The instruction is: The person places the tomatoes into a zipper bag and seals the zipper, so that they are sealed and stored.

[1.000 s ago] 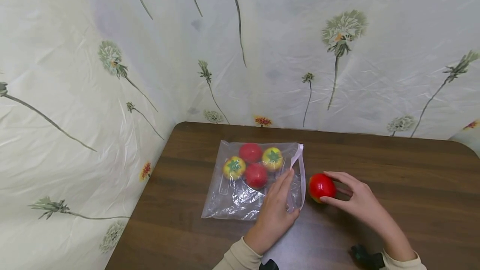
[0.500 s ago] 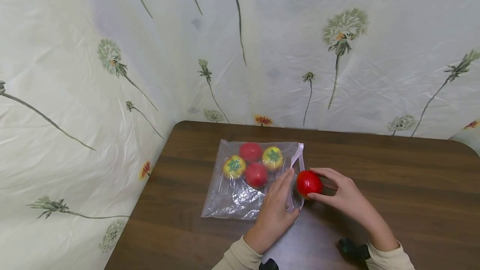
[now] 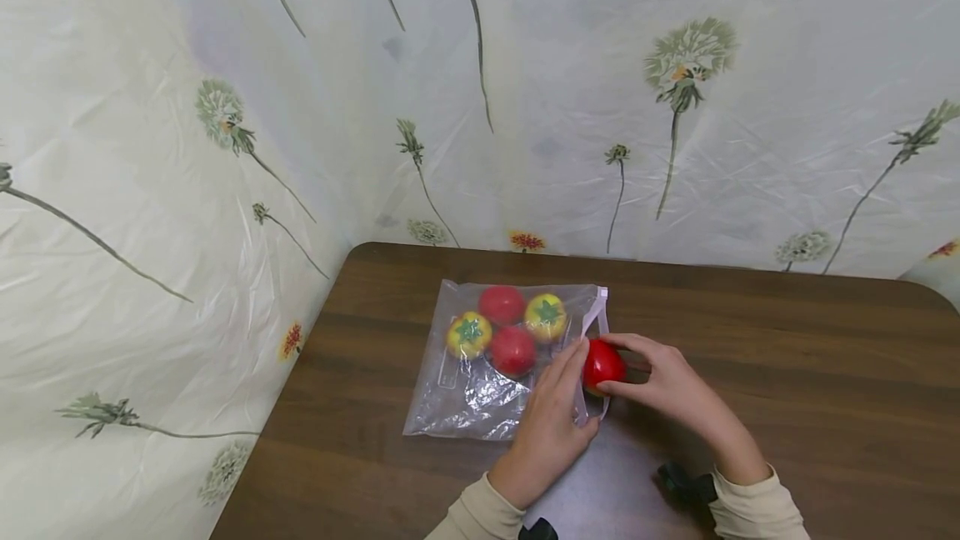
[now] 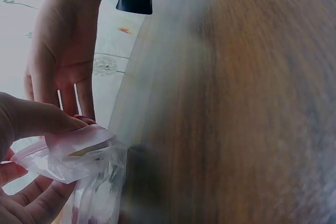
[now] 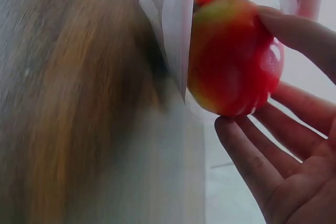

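Observation:
A clear zip bag (image 3: 465,407) lies on the table, with two red fruits (image 3: 513,351) and two yellow ones with green star-shaped tops (image 3: 468,335) inside. My left hand (image 3: 551,423) pinches the bag's mouth between thumb and fingers, holding its edges apart, as the left wrist view also shows at the pinkish strip (image 4: 79,142). Between thumb and fingertips my right hand (image 3: 667,382) holds another red fruit (image 3: 603,363) at that mouth. In the right wrist view this red and yellow-green fruit (image 5: 236,59) is partly behind the bag's edge (image 5: 178,30).
The brown wooden table (image 3: 787,340) extends to the right of the bag. Behind it and on the left hangs a pale floral sheet (image 3: 555,107). Dark devices are strapped at both wrists, the right one (image 3: 682,483) low over the table.
My right hand has moved left with the red fruit, from beside the bag to its mouth. The left hand and the bag have stayed in place.

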`<state>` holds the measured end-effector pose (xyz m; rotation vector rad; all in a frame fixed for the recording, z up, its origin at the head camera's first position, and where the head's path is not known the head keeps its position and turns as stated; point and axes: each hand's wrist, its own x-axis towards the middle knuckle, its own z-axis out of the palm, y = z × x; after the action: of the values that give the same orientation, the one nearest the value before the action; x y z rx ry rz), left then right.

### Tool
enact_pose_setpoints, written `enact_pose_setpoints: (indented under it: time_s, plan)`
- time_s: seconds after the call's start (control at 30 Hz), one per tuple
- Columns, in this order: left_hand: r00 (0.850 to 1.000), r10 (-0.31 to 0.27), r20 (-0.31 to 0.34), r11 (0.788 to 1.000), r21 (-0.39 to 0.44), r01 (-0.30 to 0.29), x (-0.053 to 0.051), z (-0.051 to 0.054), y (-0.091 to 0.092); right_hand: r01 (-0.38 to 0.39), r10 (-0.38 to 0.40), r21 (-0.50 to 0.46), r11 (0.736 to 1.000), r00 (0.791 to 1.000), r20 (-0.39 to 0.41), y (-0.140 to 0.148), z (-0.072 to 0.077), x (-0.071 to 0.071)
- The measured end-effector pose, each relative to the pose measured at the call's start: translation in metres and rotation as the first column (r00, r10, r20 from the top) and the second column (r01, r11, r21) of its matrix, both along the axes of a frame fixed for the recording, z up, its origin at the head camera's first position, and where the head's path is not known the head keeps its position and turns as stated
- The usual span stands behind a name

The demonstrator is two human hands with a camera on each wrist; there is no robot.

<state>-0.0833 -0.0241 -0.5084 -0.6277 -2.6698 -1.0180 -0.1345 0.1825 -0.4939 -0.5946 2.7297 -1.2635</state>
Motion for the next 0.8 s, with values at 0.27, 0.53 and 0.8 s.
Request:
enact_pose_setpoints:
  time_s: [0.27,0.53,0.8]
  plan:
    - [1.0,0.0,-0.002,1.0,-0.004,0.0,0.0,-0.002,0.0,-0.041,0.041,0.013,0.999,0.999,-0.025,-0.009,-0.004,-0.007]
    - [1.0,-0.002,-0.021,1.0,-0.01,0.002,0.0,-0.001,0.001,-0.07,0.074,0.061,0.996,0.994,-0.074,-0.017,-0.005,-0.015]
    - [0.999,-0.004,-0.038,1.0,-0.015,0.003,-0.001,0.0,0.0,-0.097,0.102,0.067,0.993,0.992,-0.078,-0.02,-0.003,-0.018]
